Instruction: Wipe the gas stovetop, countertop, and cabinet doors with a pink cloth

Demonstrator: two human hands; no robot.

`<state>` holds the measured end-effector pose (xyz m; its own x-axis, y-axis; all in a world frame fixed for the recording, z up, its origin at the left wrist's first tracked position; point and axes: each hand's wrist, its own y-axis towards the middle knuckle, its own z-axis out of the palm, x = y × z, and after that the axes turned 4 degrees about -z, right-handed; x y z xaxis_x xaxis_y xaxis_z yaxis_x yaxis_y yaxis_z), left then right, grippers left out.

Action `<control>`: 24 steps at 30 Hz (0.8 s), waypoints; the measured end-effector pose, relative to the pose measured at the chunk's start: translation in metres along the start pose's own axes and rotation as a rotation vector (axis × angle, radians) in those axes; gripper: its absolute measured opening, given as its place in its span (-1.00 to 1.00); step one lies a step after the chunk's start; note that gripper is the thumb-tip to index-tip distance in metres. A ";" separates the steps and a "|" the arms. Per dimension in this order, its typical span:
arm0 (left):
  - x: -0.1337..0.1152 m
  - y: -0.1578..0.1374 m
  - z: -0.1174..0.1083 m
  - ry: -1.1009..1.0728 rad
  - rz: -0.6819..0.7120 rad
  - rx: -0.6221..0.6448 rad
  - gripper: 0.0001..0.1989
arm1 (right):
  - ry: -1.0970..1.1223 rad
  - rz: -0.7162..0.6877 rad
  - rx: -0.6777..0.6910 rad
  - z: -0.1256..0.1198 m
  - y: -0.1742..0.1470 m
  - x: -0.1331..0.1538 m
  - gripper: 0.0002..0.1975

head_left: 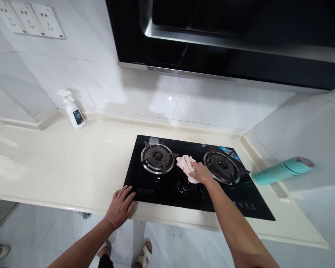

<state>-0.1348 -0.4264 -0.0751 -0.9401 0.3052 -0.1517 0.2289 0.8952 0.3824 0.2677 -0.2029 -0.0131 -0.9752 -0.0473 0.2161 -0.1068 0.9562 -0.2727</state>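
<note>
My right hand (pixel 201 172) presses a crumpled pale pink cloth (pixel 185 165) onto the black glass gas hob (pixel 167 190), between the left burner (pixel 157 159) and the right burner (pixel 222 166). My left hand (pixel 120 207) lies flat, fingers apart, on the front edge of the cream countertop (pixel 72 167), its fingertips touching the hob's front left corner. It holds nothing.
A white spray bottle (pixel 74 110) stands at the back left of the counter by the tiled wall. A teal cylindrical flask (pixel 281 171) sits at the right wall. A black range hood (pixel 226 37) hangs overhead. Sockets (pixel 30 18) are at the top left. My sandalled feet (pixel 145 255) show below.
</note>
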 end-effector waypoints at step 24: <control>-0.007 0.002 -0.002 -0.039 -0.027 0.009 -0.66 | -0.125 0.267 -0.268 0.094 -0.183 -0.018 -0.60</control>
<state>-0.1284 -0.4272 -0.0718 -0.9356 0.2931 -0.1970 0.2060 0.9060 0.3698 0.2865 -0.4046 -0.0551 -0.9796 0.1946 0.0507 0.1924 0.9802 -0.0460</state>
